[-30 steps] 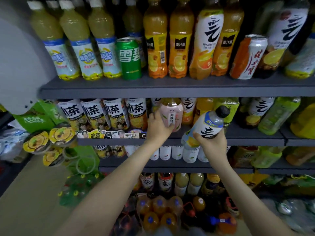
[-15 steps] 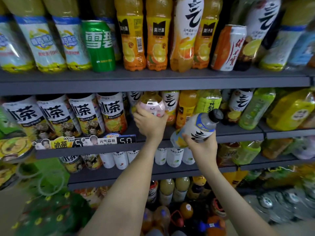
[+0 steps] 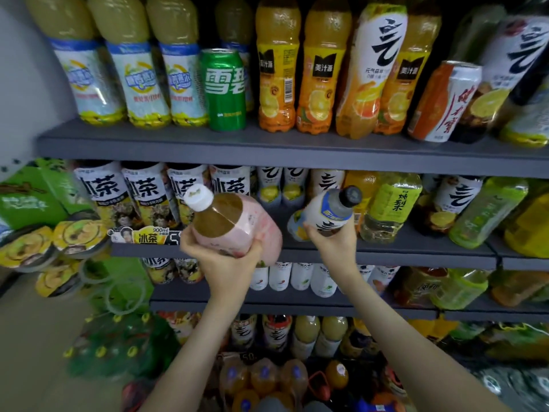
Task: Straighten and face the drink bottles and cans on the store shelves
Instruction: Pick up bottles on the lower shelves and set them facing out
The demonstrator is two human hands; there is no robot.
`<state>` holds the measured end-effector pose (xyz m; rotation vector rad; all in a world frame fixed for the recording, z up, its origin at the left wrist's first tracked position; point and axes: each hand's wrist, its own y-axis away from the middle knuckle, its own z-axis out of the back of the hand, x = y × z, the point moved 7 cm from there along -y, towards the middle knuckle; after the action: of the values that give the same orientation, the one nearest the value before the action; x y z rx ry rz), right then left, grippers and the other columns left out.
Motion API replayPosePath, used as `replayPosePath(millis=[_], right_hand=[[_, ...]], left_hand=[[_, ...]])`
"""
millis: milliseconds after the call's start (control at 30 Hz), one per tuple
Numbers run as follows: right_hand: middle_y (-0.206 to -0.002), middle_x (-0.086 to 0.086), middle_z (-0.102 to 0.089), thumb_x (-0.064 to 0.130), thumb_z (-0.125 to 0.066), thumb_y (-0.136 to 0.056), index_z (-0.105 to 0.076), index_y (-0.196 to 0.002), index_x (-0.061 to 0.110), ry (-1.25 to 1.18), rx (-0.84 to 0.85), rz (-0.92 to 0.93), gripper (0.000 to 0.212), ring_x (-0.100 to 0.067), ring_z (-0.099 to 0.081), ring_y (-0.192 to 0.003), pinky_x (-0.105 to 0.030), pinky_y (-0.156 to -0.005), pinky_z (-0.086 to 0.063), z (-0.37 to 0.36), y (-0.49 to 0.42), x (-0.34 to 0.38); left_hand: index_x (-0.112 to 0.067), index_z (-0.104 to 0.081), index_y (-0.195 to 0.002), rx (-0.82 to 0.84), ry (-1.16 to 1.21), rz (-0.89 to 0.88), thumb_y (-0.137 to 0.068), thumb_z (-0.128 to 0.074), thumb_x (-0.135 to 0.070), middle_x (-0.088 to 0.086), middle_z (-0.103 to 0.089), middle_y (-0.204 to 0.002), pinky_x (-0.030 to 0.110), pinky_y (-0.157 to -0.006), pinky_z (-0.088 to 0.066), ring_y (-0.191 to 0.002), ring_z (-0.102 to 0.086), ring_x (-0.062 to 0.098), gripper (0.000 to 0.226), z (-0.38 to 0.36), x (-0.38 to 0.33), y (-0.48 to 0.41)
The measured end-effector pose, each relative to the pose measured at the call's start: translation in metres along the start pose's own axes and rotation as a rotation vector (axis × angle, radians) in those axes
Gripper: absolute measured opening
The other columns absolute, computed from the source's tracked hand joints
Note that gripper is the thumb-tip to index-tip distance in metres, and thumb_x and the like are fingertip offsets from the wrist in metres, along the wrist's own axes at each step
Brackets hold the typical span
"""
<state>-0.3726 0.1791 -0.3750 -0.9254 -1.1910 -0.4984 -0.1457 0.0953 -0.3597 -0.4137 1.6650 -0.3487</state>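
My left hand (image 3: 225, 257) grips a pink-labelled tea bottle (image 3: 234, 224) with a white cap, held off the shelf and tilted up to the left. My right hand (image 3: 332, 242) holds a white bottle (image 3: 323, 215) with a blue band and black cap, tilted to the right over the middle shelf (image 3: 416, 251). Behind them stand white-labelled iced tea bottles (image 3: 145, 191) and a yellow-green pear drink bottle (image 3: 392, 206). On the top shelf (image 3: 267, 150), a green can (image 3: 224, 90) stands among orange juice bottles (image 3: 276, 72), and a red-and-white can (image 3: 442, 102) leans.
Green cartons and stacked yellow-lidded cups (image 3: 59, 242) hang at the left. Small white bottles (image 3: 300, 278) line a lower shelf. Shrink-wrapped orange bottles (image 3: 261, 379) sit at floor level. Yellow-green bottles (image 3: 487, 212) lean on the right of the middle shelf.
My left hand has pulled the pink bottle off the middle shelf toward me and tipped it leftward. The right hand still holds the white bottle in about the same place.
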Motion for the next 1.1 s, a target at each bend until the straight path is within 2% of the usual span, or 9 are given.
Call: replayPosePath(millis=[100,200,533,600,767,867,967,1033,1100], right_hand=[[-0.114,-0.002,-0.064,0.008,-0.081,-0.071,-0.050,-0.120,0.013,0.031,0.094,-0.033,0.058,-0.010,-0.062,-0.105,-0.026,-0.090,-0.051,-0.035,-0.012,-0.012],[-0.113,-0.005,-0.065,0.010,-0.081,-0.070,-0.051,-0.121,0.008,0.079,0.126,-0.083,0.059,-0.015,-0.062,-0.103,-0.023,-0.084,-0.050,-0.061,-0.031,-0.018],[-0.109,-0.013,-0.065,0.024,-0.081,-0.072,-0.055,-0.112,0.002,0.312,0.361,-0.190,0.053,-0.027,-0.062,-0.102,-0.038,-0.084,-0.052,-0.122,-0.074,-0.026],[-0.114,-0.014,-0.064,0.022,-0.081,-0.071,-0.052,-0.117,0.002,0.279,0.392,-0.262,0.057,-0.029,-0.061,-0.106,-0.043,-0.089,-0.051,-0.126,-0.073,-0.030],[-0.114,-0.005,-0.060,0.020,-0.071,-0.084,-0.043,-0.131,0.003,0.232,0.362,-0.254,0.057,-0.020,-0.057,-0.105,-0.019,-0.074,-0.038,-0.096,-0.019,0.019],[-0.115,0.002,-0.063,0.033,-0.071,-0.082,-0.050,-0.125,0.018,0.052,0.689,-0.308,0.050,-0.014,-0.059,-0.109,-0.029,-0.094,-0.047,-0.094,0.026,0.076],[-0.125,0.010,-0.056,0.028,-0.076,-0.077,-0.041,-0.132,0.024,0.063,1.040,-0.282,0.066,-0.002,-0.055,-0.114,-0.023,-0.097,-0.046,-0.105,0.058,0.126],[-0.127,0.010,-0.052,0.024,-0.084,-0.068,-0.032,-0.134,0.022,0.100,0.986,-0.297,0.084,-0.001,-0.052,-0.116,-0.021,-0.098,-0.044,-0.107,0.062,0.132],[-0.127,0.006,-0.052,0.028,-0.090,-0.059,-0.032,-0.133,0.019,0.165,0.867,-0.324,0.094,-0.006,-0.052,-0.117,-0.022,-0.095,-0.045,-0.104,0.062,0.130]], left_hand=[[-0.013,-0.017,-0.126,-0.078,0.034,0.057,-0.057,-0.079,-0.023,0.008,-0.032,-0.129,0.011,-0.094,-0.042,-0.111,-0.046,-0.007,0.093,0.025,-0.003,-0.009],[-0.021,-0.015,-0.123,-0.130,0.068,0.092,-0.059,-0.075,-0.015,-0.006,-0.035,-0.121,0.001,-0.084,-0.038,-0.101,-0.044,-0.024,0.087,0.039,-0.004,-0.016],[-0.017,-0.023,-0.131,-0.093,-0.021,0.209,-0.063,-0.081,-0.015,-0.003,-0.045,-0.121,0.004,-0.075,-0.043,-0.103,-0.050,-0.006,0.089,0.059,-0.008,-0.031],[-0.020,-0.024,-0.130,-0.061,-0.072,0.239,-0.066,-0.082,-0.009,-0.009,-0.046,-0.117,0.011,-0.078,-0.043,-0.101,-0.050,-0.007,0.088,0.061,-0.014,-0.032],[-0.024,-0.026,-0.130,0.069,-0.171,0.398,-0.057,-0.083,-0.023,-0.009,-0.051,-0.117,0.033,-0.093,-0.047,-0.105,-0.054,0.007,0.092,0.063,-0.030,-0.033],[-0.026,-0.027,-0.121,0.163,-0.209,0.490,-0.055,-0.085,-0.029,-0.008,-0.054,-0.114,0.036,-0.091,-0.049,-0.103,-0.057,0.010,0.088,0.055,-0.043,-0.036],[-0.022,-0.032,-0.115,0.246,-0.271,0.523,-0.058,-0.085,-0.030,-0.009,-0.057,-0.105,0.021,-0.076,-0.048,-0.094,-0.059,0.006,0.078,0.044,-0.060,-0.042],[-0.019,-0.034,-0.115,0.313,-0.328,0.519,-0.066,-0.083,-0.030,-0.010,-0.056,-0.103,0.011,-0.066,-0.042,-0.089,-0.056,0.001,0.071,0.036,-0.068,-0.045],[-0.016,-0.034,-0.122,0.378,-0.350,0.506,-0.066,-0.082,-0.043,-0.007,-0.057,-0.111,0.016,-0.073,-0.043,-0.096,-0.058,0.006,0.078,0.030,-0.070,-0.047]])
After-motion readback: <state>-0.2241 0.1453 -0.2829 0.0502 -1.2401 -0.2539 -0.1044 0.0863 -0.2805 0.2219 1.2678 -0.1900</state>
